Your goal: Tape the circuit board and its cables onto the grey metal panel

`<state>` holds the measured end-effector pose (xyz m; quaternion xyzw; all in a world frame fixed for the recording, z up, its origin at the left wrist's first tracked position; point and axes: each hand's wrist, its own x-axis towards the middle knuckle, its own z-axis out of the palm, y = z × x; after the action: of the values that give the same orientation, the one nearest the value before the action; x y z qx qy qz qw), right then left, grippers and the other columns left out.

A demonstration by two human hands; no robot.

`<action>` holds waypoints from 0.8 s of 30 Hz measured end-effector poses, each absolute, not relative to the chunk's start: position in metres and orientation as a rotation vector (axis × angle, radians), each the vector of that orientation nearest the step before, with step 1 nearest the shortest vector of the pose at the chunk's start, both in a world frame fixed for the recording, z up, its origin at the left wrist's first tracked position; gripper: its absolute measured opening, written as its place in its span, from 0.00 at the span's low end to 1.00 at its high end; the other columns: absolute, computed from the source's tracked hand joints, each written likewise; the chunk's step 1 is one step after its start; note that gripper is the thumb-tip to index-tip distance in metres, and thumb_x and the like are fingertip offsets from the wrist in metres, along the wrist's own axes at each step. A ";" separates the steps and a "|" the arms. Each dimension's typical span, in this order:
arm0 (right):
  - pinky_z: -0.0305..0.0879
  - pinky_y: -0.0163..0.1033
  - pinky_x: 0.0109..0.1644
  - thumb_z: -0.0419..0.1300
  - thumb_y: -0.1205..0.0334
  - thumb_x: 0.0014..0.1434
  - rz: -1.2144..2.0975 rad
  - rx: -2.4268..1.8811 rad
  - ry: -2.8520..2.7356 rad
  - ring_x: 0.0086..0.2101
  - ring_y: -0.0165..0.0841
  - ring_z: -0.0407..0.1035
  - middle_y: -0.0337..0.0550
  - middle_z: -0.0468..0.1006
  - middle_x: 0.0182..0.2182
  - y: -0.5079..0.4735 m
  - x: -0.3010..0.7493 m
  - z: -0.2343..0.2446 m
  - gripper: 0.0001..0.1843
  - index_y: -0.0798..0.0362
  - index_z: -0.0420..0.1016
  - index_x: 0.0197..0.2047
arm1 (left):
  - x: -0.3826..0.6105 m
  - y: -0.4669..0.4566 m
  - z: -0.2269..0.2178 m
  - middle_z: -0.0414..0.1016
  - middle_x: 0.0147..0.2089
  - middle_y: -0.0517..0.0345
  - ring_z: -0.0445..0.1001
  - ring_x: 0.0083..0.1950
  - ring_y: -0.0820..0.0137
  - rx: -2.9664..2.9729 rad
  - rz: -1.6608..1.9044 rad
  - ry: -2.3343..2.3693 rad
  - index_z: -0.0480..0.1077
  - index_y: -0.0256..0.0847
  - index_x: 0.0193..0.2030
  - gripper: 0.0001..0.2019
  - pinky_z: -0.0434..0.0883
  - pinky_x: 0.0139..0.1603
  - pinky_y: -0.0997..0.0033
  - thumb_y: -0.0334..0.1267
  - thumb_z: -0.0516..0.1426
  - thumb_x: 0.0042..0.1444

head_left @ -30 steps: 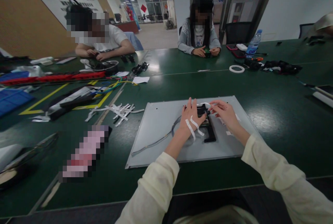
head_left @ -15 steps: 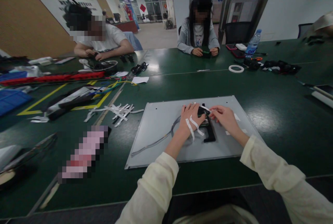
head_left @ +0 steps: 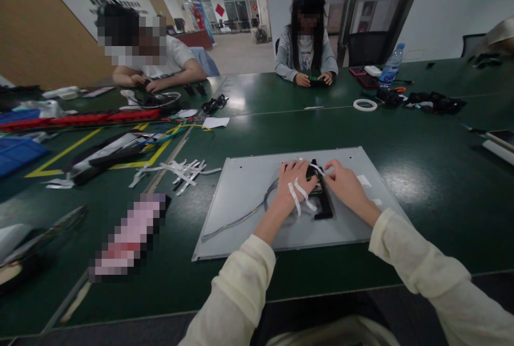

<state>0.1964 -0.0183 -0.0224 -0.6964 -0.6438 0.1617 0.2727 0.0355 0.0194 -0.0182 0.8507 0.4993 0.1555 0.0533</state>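
Nearest, two cream sleeves reach onto a flat grey metal panel [head_left: 244,190] lying on the dark green desk [head_left: 421,137]. A thin grey cable [head_left: 246,216] curves across the panel toward the left hand [head_left: 295,188]. That hand lies palm down with its fingers apart, the tips pressing on a long black plastic bracket [head_left: 323,205] near the panel's middle. Two short white tape strips [head_left: 300,196] stick to its back.

The right hand [head_left: 344,185] sits just beside the bracket, fingers curled close together at the end of a thin white tape strip [head_left: 317,167] that crosses the bracket's top. Whether they pinch it or only press it down I cannot tell. A second ago this hand was higher, with the strip stretched clear of the panel; now it has come down and in, and the strip lies on the bracket.

Further left lies a heap of loose white strips [head_left: 182,171]. Beyond, a white tape roll [head_left: 365,105] and a clear plastic water bottle [head_left: 392,66] sit well apart from the panel. At the far edge, two other people work at their own things.
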 end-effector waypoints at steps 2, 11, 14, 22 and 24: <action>0.53 0.34 0.30 0.53 0.64 0.57 0.346 -1.972 -1.805 0.29 0.35 0.70 0.41 0.75 0.25 -0.018 0.193 -0.020 0.13 0.51 0.66 0.47 | 0.035 0.019 -0.019 0.65 0.64 0.50 0.59 0.65 0.57 2.588 0.477 1.509 0.64 0.41 0.59 0.22 0.46 0.68 0.48 0.45 0.50 0.60; 0.49 0.36 0.28 0.51 0.58 0.62 0.072 -2.197 -1.951 0.29 0.41 0.72 0.47 0.76 0.27 -0.027 0.190 -0.012 0.14 0.51 0.64 0.49 | 0.036 0.019 -0.016 0.64 0.64 0.50 0.59 0.66 0.57 2.585 0.448 1.524 0.64 0.41 0.59 0.23 0.47 0.68 0.48 0.45 0.50 0.59; 0.50 0.36 0.28 0.52 0.58 0.61 0.049 -2.230 -1.951 0.29 0.41 0.72 0.48 0.76 0.27 -0.030 0.194 -0.010 0.14 0.52 0.65 0.49 | 0.036 0.020 -0.017 0.64 0.64 0.52 0.58 0.66 0.58 2.586 0.437 1.527 0.64 0.42 0.60 0.23 0.46 0.69 0.49 0.45 0.50 0.59; 0.52 0.35 0.30 0.53 0.63 0.58 0.217 -1.990 -1.799 0.26 0.35 0.68 0.39 0.73 0.22 -0.031 0.210 -0.012 0.11 0.50 0.69 0.44 | 0.034 0.017 -0.016 0.65 0.63 0.48 0.58 0.67 0.57 2.556 0.457 1.498 0.62 0.40 0.61 0.24 0.45 0.68 0.48 0.47 0.49 0.61; 0.54 0.35 0.31 0.53 0.63 0.58 0.293 -1.823 -1.713 0.24 0.32 0.67 0.36 0.71 0.20 -0.030 0.212 -0.012 0.09 0.50 0.70 0.42 | 0.033 0.017 -0.015 0.65 0.63 0.46 0.57 0.67 0.58 2.522 0.499 1.492 0.59 0.38 0.63 0.26 0.46 0.68 0.49 0.49 0.48 0.61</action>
<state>0.2116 -0.0301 -0.0123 -0.6890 -0.6474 0.1108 0.3064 0.0334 0.0168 -0.0147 0.8455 0.5000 0.1672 0.0844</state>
